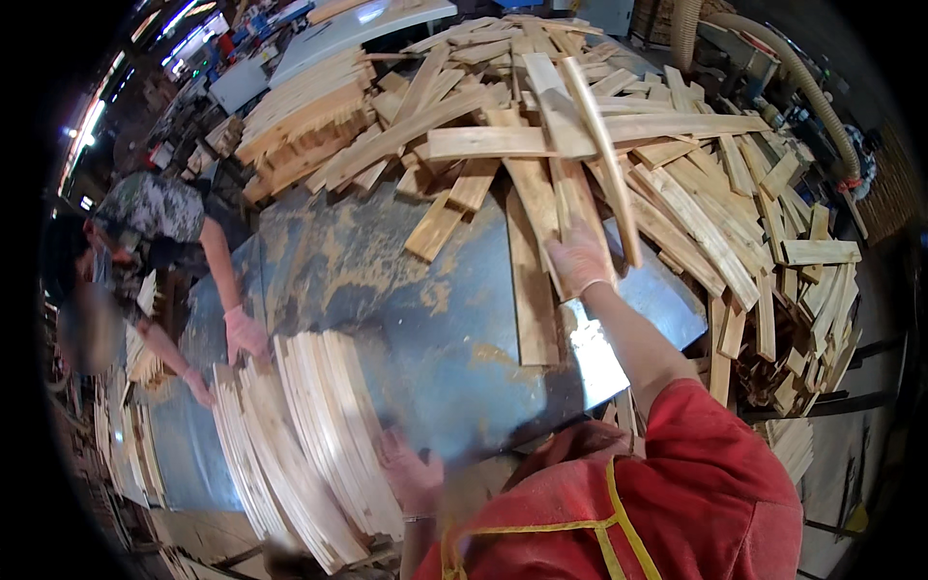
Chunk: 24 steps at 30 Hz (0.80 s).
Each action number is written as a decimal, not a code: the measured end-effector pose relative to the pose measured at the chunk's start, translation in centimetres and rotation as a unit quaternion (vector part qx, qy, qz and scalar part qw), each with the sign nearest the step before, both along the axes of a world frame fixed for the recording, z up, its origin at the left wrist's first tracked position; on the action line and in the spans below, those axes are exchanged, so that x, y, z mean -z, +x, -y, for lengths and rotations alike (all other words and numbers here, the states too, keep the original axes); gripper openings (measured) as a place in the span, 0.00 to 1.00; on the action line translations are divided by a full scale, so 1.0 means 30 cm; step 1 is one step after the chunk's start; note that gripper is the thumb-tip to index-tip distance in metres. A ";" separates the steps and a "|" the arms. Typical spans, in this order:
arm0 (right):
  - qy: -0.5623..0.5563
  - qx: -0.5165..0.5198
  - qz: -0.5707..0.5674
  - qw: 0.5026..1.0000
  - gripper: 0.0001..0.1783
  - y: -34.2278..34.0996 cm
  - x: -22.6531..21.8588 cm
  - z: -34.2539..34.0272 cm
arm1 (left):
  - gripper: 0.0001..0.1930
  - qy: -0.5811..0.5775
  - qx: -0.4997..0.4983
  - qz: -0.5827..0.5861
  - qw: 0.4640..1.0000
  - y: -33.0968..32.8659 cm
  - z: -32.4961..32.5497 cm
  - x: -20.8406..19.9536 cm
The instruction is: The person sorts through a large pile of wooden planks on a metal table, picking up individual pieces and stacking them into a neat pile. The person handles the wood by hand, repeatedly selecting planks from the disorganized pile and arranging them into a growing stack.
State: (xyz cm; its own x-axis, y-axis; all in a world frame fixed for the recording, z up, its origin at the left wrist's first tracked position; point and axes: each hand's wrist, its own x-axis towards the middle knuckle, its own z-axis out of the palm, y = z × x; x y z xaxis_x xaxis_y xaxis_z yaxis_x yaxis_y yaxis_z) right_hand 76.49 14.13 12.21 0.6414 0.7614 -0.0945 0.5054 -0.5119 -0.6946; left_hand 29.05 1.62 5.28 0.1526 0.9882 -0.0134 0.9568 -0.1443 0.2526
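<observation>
My right hand (580,257), in a thin pale glove, reaches forward and grips the near end of a wooden board (572,193) at the front of a large heap. A curved, narrow board (605,159) slants just to the right of it. My left hand (411,472), also gloved, is low in front of me, its fingers spread at the right side of a row of pale wooden slats (333,425) packed side by side. Nothing shows in its grasp. Another darker board (530,290) lies on the table left of my right hand.
The loose board heap (667,126) covers the far and right parts of the metal table (425,319), which is streaked with sawdust. A neat stack of boards (304,116) stands at the far left. Across on the left, a co-worker's gloved hands (247,333) touch the slats' far ends.
</observation>
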 end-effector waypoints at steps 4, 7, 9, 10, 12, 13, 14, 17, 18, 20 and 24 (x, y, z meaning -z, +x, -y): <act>-0.073 0.089 -0.027 0.993 0.61 0.293 0.300 0.029 | 0.44 0.026 0.142 0.038 0.989 0.298 -0.127 0.025; -0.123 0.048 -0.031 0.991 0.69 0.311 0.347 -0.052 | 0.45 -0.041 0.175 0.075 0.981 0.548 -0.216 -0.029; -0.122 0.020 -0.064 0.990 0.71 0.265 0.277 -0.095 | 0.46 -0.090 0.181 0.087 0.975 0.657 -0.245 -0.054; -0.101 0.019 -0.049 0.993 0.70 0.254 0.260 -0.120 | 0.45 -0.091 0.194 0.082 0.973 0.701 -0.264 -0.042; -0.039 -0.014 -0.045 0.998 0.67 0.293 0.250 -0.158 | 0.46 -0.071 0.209 0.081 0.972 0.781 -0.299 -0.023; -0.084 -0.022 -0.070 0.994 0.64 0.312 0.220 -0.182 | 0.46 -0.055 0.215 0.079 0.972 0.811 -0.309 -0.013; -0.064 -0.014 -0.075 0.995 0.63 0.329 0.226 -0.183 | 0.47 -0.040 0.220 0.077 0.972 0.829 -0.309 -0.008; -0.001 -0.031 -0.181 0.983 0.64 0.319 0.130 -0.142 | 0.45 -0.163 0.133 0.201 0.957 0.838 -0.316 -0.046; 0.053 -0.043 -0.274 0.959 0.64 0.298 0.137 -0.089 | 0.43 -0.207 0.102 0.259 0.938 0.811 -0.299 -0.032; 0.140 -0.071 -0.415 0.896 0.64 0.201 0.107 0.041 | 0.40 -0.282 0.043 0.375 0.882 0.739 -0.277 0.014; 0.140 -0.125 -0.498 0.847 0.57 -0.032 0.089 0.359 | 0.35 -0.419 -0.034 0.600 0.680 0.686 -0.250 0.042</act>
